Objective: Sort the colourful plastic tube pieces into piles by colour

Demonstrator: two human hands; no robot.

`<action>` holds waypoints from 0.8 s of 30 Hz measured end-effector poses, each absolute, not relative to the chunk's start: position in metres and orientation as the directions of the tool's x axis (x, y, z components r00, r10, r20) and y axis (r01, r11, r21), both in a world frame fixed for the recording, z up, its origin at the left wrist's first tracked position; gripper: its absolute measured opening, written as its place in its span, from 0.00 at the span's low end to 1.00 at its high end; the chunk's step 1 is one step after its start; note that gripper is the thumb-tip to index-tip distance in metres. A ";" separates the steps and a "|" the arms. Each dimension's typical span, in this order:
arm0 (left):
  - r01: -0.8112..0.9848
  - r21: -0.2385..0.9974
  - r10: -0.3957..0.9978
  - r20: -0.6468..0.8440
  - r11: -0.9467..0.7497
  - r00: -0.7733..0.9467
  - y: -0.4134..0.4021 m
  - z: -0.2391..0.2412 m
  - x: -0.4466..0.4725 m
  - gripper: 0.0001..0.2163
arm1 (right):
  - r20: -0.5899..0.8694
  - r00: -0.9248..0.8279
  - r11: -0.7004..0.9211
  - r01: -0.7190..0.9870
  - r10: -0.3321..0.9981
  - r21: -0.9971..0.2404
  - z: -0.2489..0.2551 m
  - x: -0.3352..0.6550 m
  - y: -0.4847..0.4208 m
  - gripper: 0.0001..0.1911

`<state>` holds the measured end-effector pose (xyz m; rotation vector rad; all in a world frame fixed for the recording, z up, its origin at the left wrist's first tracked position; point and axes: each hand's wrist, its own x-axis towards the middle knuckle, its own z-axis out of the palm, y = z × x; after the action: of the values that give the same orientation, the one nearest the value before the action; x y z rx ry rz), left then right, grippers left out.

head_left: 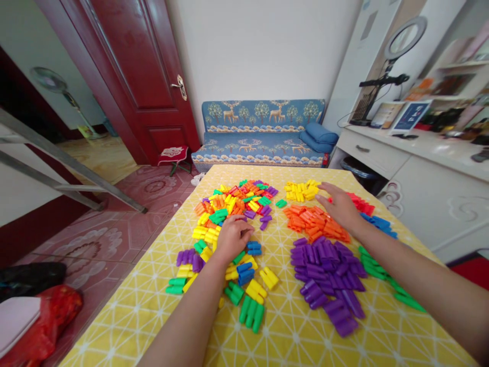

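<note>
Plastic building pieces (252, 314) lie across the worktop (145, 306), on a yellow cloth with white lines. On the white dresser (428, 188), a blue-and-white panel (410, 116) and a pale tub (386, 114) carry print too blurred for us to read. Up close, we see short, smooth tubes joined side by side in bright, solid colours. To the left we have a mixed spread (219, 216); to the right, single-colour heaps: yellow heap (301, 191), orange heap (313, 221) and purple heap (328, 270), with the red heap (361, 204), blue heap (380, 224) and green heap (372, 265) farther right. Our hands are well apart. Our left hand (234, 237) bends its fingers over the mixed spread; our right hand (342, 206) reaches over the orange heap, beside the yellow, a bit of red showing near its thumb. We cannot tell whether either grips a piece.
</note>
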<state>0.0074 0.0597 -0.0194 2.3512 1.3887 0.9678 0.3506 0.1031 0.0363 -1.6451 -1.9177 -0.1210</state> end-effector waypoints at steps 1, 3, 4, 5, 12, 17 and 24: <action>0.682 0.510 0.842 0.426 -0.525 0.330 0.060 -0.020 0.007 0.07 | 0.515 -0.055 0.302 0.860 0.856 -0.411 0.039 0.327 0.086 0.21; 0.674 0.501 0.830 0.440 -0.544 0.343 0.061 -0.020 0.007 0.06 | 0.499 -0.056 0.389 0.703 0.865 -0.595 0.038 0.276 0.045 0.20; 0.670 0.496 0.825 0.446 -0.552 0.348 0.061 -0.019 0.007 0.06 | 0.477 -0.068 0.409 0.629 0.876 -0.661 0.034 0.251 0.023 0.19; 0.665 0.497 0.820 0.453 -0.557 0.349 0.061 -0.019 0.007 0.07 | 0.456 -0.090 0.422 0.565 0.886 -0.709 0.027 0.228 0.002 0.19; 0.492 0.723 0.869 0.463 -0.485 0.176 0.057 -0.016 0.010 0.18 | 0.450 0.084 0.367 0.455 0.889 -0.811 -0.037 0.155 -0.052 0.26; 0.172 0.916 0.931 0.364 -0.361 0.017 0.061 -0.012 0.011 0.15 | 0.481 0.137 0.362 0.491 0.866 -0.793 -0.057 0.158 -0.035 0.28; -0.375 0.927 0.994 0.034 0.010 0.109 0.062 0.033 0.014 0.18 | 0.488 0.158 0.371 0.465 0.859 -0.804 -0.065 0.156 -0.030 0.28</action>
<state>0.0136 0.0617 0.0326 0.9832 0.8383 1.2928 0.1561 -0.0300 -0.0645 -1.2593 -1.4782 0.4280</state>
